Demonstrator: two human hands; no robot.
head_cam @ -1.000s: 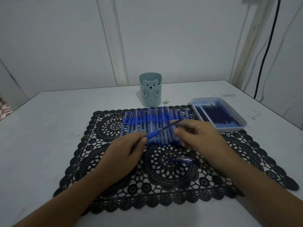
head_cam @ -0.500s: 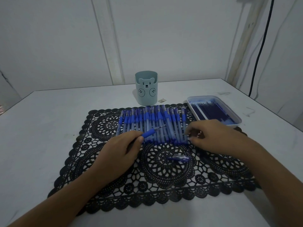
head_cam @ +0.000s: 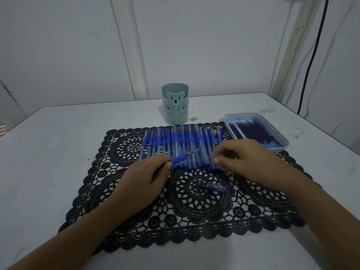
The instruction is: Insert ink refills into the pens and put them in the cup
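Two bare hands work over a black lace mat point(head_cam: 194, 209) spread on a pale tabletop point(head_cam: 48, 152), all seen from the single head view. The left hand point(head_cam: 144, 178), at frame centre, has its grip closed around one pen point(head_cam: 181, 157). Thumb and fingers pinch it just behind its blue rubber sleeve. The pen's fine tip slants toward the upper right and hangs just above a row of pens point(head_cam: 181, 141).

That row lies side by side across the upper half of the mat, with the blue sleeves toward the top of the frame. The right hand point(head_cam: 247, 158) hangs over the right end of the row with its fingers curled downward. It is blurred, so I cannot tell whether its grip is released or holding anything.

Below the row, on the mat between the two forearms, lies a small clear-and-blue pen cap point(head_cam: 214, 188).

Above the mat's top edge stands a pale blue cup point(head_cam: 175, 106) with a bear face, upright. A tiny tag point(head_cam: 193, 119) lies just to its right. At right, a shallow tray point(head_cam: 279, 150) holds dark blue ink refills point(head_cam: 253, 131) laid lengthwise. A black cable point(head_cam: 311, 55) runs down the wall in the upper right corner.
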